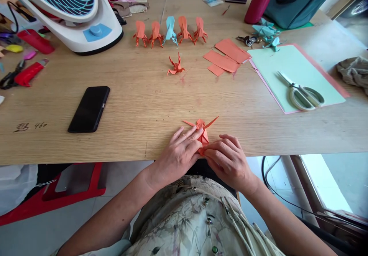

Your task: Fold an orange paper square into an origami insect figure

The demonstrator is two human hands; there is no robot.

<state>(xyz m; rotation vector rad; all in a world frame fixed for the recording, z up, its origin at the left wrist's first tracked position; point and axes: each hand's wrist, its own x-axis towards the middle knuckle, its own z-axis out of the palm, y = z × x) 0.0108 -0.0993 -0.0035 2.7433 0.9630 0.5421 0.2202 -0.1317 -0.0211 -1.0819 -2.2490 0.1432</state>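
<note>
An orange origami figure [203, 136] lies at the table's front edge, with two thin points spread out at its far end. My left hand [181, 148] rests over its left side, fingers stretched across the folded paper and the thumb near its lower end, holding it against the table. The fingertips of my right hand [227, 156] are closed in a pinch on the lower end of the same figure. Part of the paper is hidden under my fingers. Farther back stands a small orange folded piece with raised points [176, 65].
Several finished origami figures [170, 31] stand in a row at the back. Orange paper strips [225, 58], pale green sheets [299, 68] and scissors [303, 94] are to the right. A black phone [89, 109] and a fan [97, 31] are to the left; a red bottle [260, 0] stands back right.
</note>
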